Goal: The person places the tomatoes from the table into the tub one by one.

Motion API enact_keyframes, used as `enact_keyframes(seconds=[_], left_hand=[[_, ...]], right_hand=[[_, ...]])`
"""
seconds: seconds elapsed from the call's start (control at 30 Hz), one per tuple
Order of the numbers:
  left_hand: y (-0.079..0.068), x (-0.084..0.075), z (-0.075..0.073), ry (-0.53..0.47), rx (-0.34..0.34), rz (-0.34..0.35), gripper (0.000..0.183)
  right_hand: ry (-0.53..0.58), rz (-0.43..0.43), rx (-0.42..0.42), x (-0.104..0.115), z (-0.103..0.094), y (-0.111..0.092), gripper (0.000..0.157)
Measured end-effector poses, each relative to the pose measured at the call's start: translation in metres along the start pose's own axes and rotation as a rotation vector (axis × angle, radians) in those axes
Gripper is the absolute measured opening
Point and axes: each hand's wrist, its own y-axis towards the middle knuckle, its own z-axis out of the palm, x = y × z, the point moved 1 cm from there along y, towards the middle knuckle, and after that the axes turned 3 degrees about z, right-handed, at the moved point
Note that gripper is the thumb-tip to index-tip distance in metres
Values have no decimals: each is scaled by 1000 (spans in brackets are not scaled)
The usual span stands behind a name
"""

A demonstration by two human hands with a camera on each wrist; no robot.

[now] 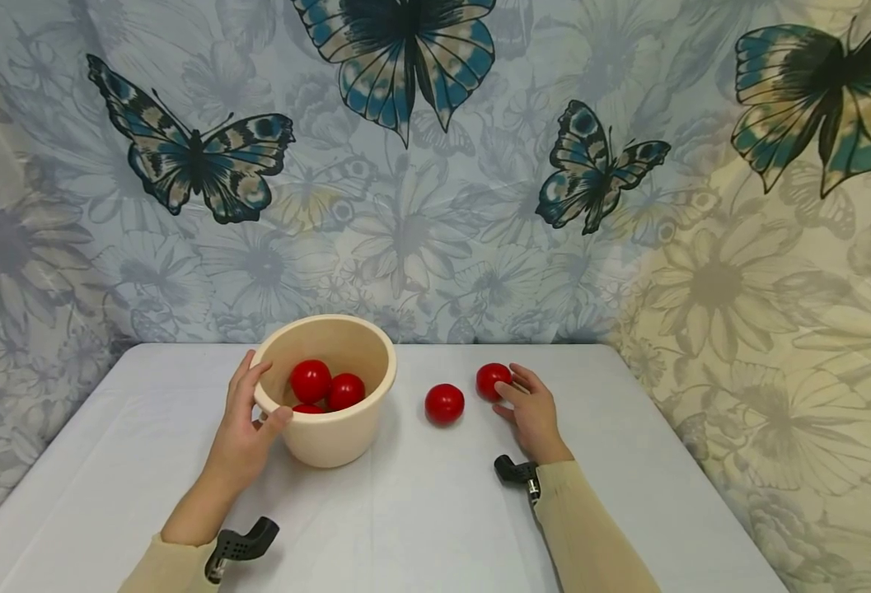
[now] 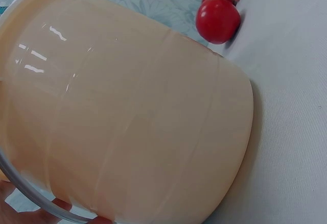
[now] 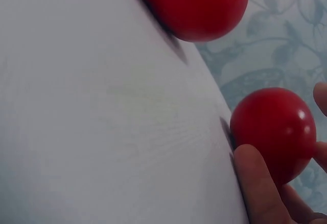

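My left hand (image 1: 245, 432) grips the near left rim of a cream bucket (image 1: 331, 441), thumb at the front of the rim and fingers along its left side. Inside the bucket lie several glossy red tomatoes (image 1: 311, 381), partly hidden by the rim. On the right, my right hand (image 1: 535, 416) holds a red tomato (image 1: 491, 382) on the white table, its thumb (image 3: 255, 183) in front and other fingers round the right side. Another tomato (image 1: 445, 404) sits between that one and the bucket, touched by neither hand. The bucket's wall (image 2: 133, 106) fills most of the left wrist view.
A white-covered table (image 1: 420, 519) carries everything. Behind it hangs a cloth backdrop (image 1: 405, 247) with butterflies and flowers, right at the table's far edge. Black wrist mounts (image 1: 245, 542) stick out from both sleeves.
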Motion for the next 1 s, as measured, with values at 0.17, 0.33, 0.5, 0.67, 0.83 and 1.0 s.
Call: enact_keyframes(seconds=[0.17, 0.33, 0.5, 0.67, 0.83, 1.0], left_hand=[[0, 0, 0, -6, -5, 0, 67], [0, 1, 0, 1, -9, 0, 66], [0, 1, 0, 17, -11, -3, 67], [0, 1, 0, 11, -8, -3, 68], [0, 1, 0, 6, -6, -2, 69], [0, 2, 0, 14, -7, -3, 68]], right_hand=[[-16, 16, 5, 0, 5, 5, 60], [-38, 17, 27, -1, 9, 11, 63], [-58, 21, 52, 0, 12, 16, 66], [-67, 40, 67, 2, 14, 18, 68], [-134, 37, 81, 3, 16, 19, 69], [-230, 11, 85, -1, 15, 24, 69]])
